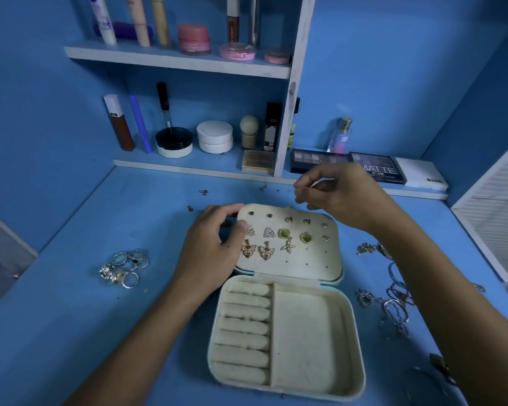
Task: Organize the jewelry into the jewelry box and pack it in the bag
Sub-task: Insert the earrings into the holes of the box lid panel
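A cream jewelry box (305, 332) lies open on the blue desk, with ring rolls on its left and a bare compartment on its right. Its lid panel (314, 262) holds several earrings: studs, hearts, triangles, green squares, butterflies and a starfish. My left hand (214, 247) grips the panel's left edge, thumb on its face. Beyond the panel's far right corner, my right hand (338, 194) hovers and pinches something small that I cannot make out. Silver rings (125, 266) lie in a heap left of the box. Chains and bracelets (393, 300) lie at its right.
A few loose studs (204, 192) lie on the desk behind the box. Shelves at the back carry cosmetics, with eyeshadow palettes (376, 168) and a perfume bottle (340, 136) to the right. A white slatted panel (493, 218) stands at the far right. No bag is in view.
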